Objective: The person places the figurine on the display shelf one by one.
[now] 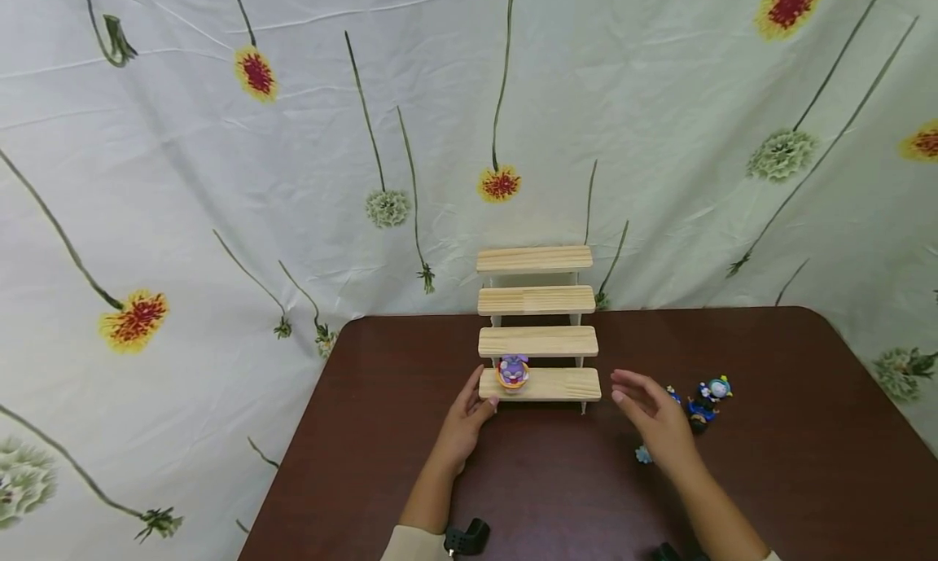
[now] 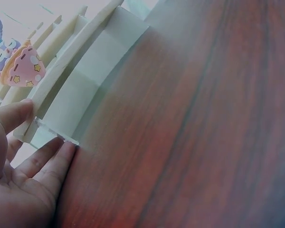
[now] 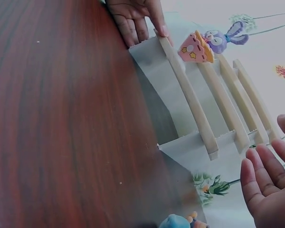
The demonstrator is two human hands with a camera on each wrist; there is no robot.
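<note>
A four-step wooden display stand [image 1: 557,384] stands at the table's back edge. On the left part of its lowest board sits a purple rabbit-like figurine [image 1: 513,372] in a pink cup with stars, also seen in the left wrist view. My left hand [image 1: 462,422] grips the stand's left end, the thumb at the lowest board and other fingers [image 2: 54,166] against the side panel. To the right of the stand hovers my right hand [image 1: 663,427], its fingers loosely bent and apart from the boards, with nothing in it. Part of that hand lies outside the right wrist view.
Several small figurines [image 1: 702,410] in blue and black lie on the table right of my right hand. A light-blue piece [image 1: 643,454] lies beside that hand. Behind the brown table [image 1: 381,431] hangs a white flower-print cloth [image 1: 293,178].
</note>
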